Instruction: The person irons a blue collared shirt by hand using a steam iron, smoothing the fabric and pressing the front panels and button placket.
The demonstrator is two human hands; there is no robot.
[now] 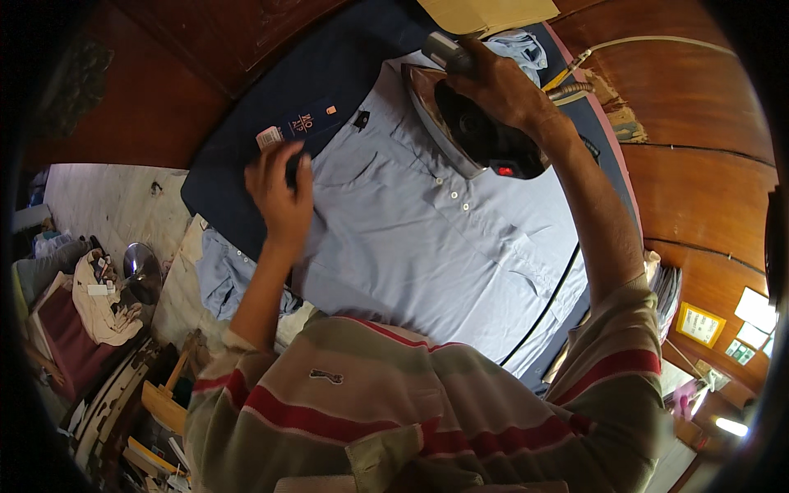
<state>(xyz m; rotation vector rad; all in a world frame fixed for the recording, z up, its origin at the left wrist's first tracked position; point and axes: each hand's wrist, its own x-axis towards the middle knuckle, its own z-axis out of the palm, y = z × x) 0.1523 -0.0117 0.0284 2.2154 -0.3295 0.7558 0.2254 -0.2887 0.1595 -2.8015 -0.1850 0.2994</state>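
A light blue shirt (394, 238) with small white buttons is spread over the dark blue padded board (234, 189). My right hand (505, 90) is closed round the handle of an electric iron (472, 127), which is over the upper right part of the shirt. The iron has a shiny metal base, a black body and a red switch at its rear. Left of the shirt, my left hand (283, 193) has its thumb apart from its fingers and holds nothing visible. Just beyond its fingertips is a dark blue tag (308, 122) with a white label.
A black cord (551, 300) runs across the shirt's right side. Another blue garment (522, 49) lies at the far edge, beside a cardboard piece (489, 12). A crumpled blue garment (223, 275) is at left, near a shiny metal bowl (142, 267). Wooden panels (699, 181) stand at right.
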